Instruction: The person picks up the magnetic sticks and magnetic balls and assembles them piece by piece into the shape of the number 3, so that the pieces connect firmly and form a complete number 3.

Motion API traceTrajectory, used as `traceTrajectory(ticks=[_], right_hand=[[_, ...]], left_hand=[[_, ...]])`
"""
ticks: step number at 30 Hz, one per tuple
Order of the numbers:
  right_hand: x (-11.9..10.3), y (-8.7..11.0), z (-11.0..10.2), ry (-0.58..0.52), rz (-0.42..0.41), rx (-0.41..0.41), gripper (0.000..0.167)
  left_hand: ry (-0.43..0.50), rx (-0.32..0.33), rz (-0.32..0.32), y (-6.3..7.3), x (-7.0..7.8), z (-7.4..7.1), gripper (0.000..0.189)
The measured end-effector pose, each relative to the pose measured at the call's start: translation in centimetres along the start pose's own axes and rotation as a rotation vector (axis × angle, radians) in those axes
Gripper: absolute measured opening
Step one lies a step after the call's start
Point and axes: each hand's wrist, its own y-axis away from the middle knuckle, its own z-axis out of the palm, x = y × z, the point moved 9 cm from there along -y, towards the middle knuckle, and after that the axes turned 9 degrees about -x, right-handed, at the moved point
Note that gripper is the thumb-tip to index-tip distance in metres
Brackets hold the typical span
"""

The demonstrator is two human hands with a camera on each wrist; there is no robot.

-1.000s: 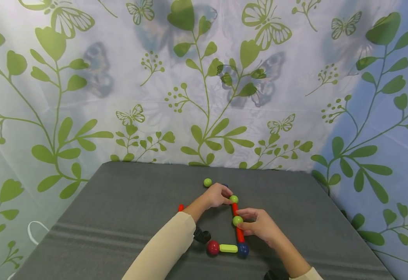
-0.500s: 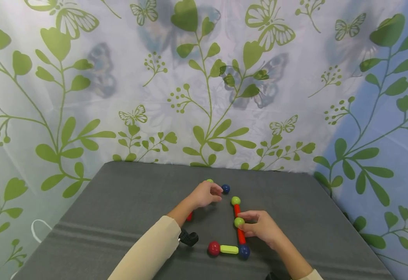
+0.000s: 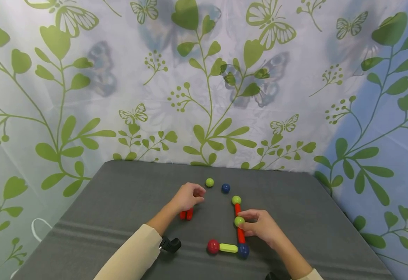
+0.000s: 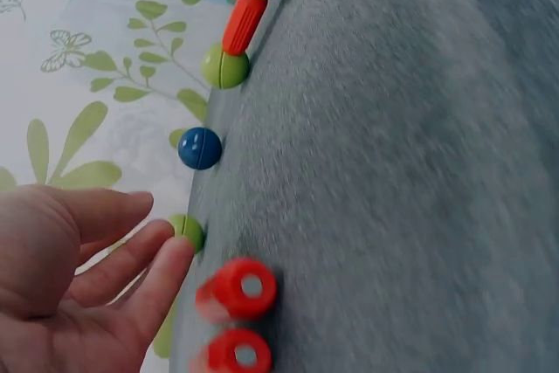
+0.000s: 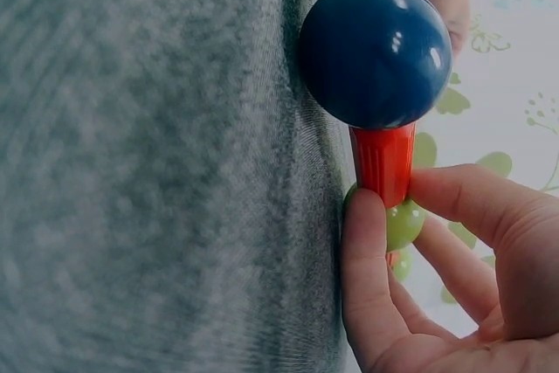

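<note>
My right hand (image 3: 261,226) pinches the chain of magnetic building pieces at its middle green ball (image 3: 239,221), where the near red rod (image 5: 384,159) joins it. That rod runs to a blue ball (image 3: 243,251), and a yellow-green rod (image 3: 228,248) links this to a red ball (image 3: 213,246). Beyond the held ball, another red rod (image 3: 238,209) ends in a green ball (image 3: 236,200). My left hand (image 3: 189,196) holds nothing, its fingers loosely bent. Just under it lie two loose red rods (image 4: 247,291) with grey discs in their ends.
Near the table's far side lie a loose green ball (image 3: 209,182) and a loose blue ball (image 3: 225,188). The grey cloth-covered table (image 3: 137,194) meets a leaf-and-butterfly curtain (image 3: 204,97) at the back. A black wrist device (image 3: 170,245) sits by the left sleeve.
My left hand has left the far green ball of the chain and moved left, over the loose red rods, uncovering the loose blue ball. My right hand keeps its hold.
</note>
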Motion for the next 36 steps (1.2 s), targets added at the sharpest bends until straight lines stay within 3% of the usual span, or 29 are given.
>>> traceTrajectory(ticks=[20,26,36], right_hand=[[0.4,-0.2,-0.2,0.026,-0.016,-0.023,0.044],[0.5,-0.3,-0.2,0.024,-0.009,-0.031,0.044],[0.5,-0.5,-0.3,0.016,-0.022,-0.043,0.045]], left_hand=[[-0.091,0.24,-0.115,5.5,-2.8,-3.5,0.02],[-0.097,0.202,-0.135,6.6,-3.6,-3.3,0.02],[-0.004,0.12,-0.135,7.4,-3.8,-2.3,0.032]])
